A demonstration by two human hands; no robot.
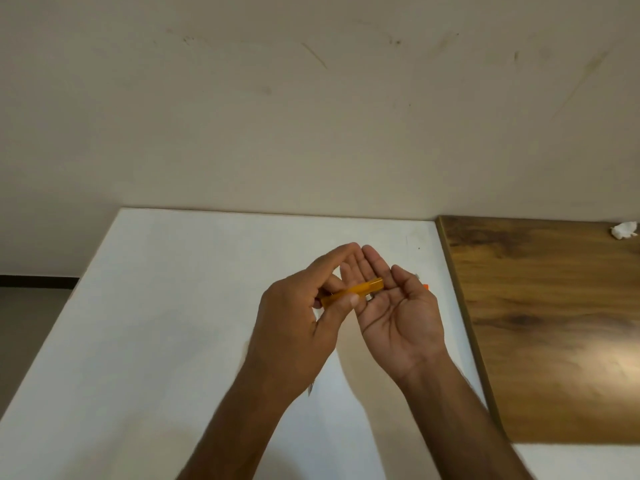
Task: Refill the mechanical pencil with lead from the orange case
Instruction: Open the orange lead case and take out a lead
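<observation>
Head view showed me my left hand [294, 320] pinching the orange case [353, 292] between thumb and fingers, its far end over my flat, upturned right hand [398, 313]. I judged a gentle tilt and light tapping best, palm cupped, so thin leads would not snap or roll onto the white table [156, 306]. No pencil showed clearly.

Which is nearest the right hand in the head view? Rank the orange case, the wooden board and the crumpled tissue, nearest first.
1. Orange case: its end lies over the right hand's fingers, with the left hand pinching it.
2. Wooden board: on the right, beside the white table.
3. Crumpled tissue: far right corner of the board.
</observation>
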